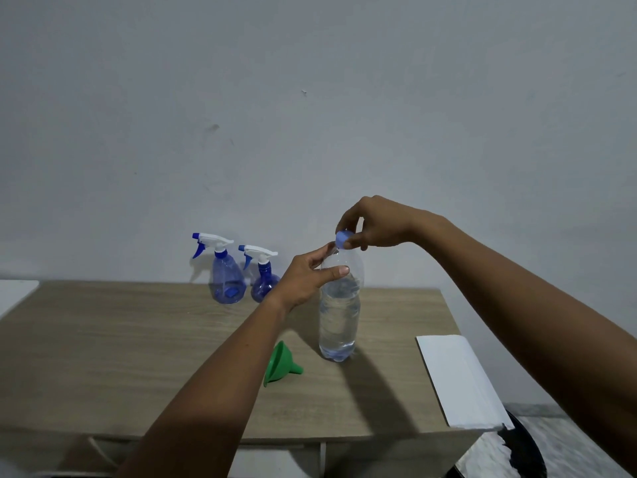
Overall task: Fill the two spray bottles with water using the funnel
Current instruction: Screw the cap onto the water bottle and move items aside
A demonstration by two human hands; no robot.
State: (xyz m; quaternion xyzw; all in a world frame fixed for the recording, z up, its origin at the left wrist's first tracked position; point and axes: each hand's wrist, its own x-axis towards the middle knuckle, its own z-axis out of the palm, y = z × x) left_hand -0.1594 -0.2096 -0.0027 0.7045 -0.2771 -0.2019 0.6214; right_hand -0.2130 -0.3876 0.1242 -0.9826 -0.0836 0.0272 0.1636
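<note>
Low in the centre, the funnel point(281, 365) lies on its side on the table point(120, 357). Just behind it, our left hand point(310, 276) grips the bottle point(339, 322) at its shoulder, and our right hand point(374, 224) pinches the cap point(343, 239) at its neck. Farther back, centre-left, the tall sprayer point(225, 276) stands beside the short sprayer point(264, 282).

No writing can be read on the water bottle point(339, 315), its cap point(343, 240) or the 2 spray bottles point(227, 281) point(263, 286).

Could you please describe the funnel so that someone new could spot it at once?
On the wooden table, look just in front of the clear water bottle, to its left. The funnel lies on its side; it is the only green thing there.
</note>
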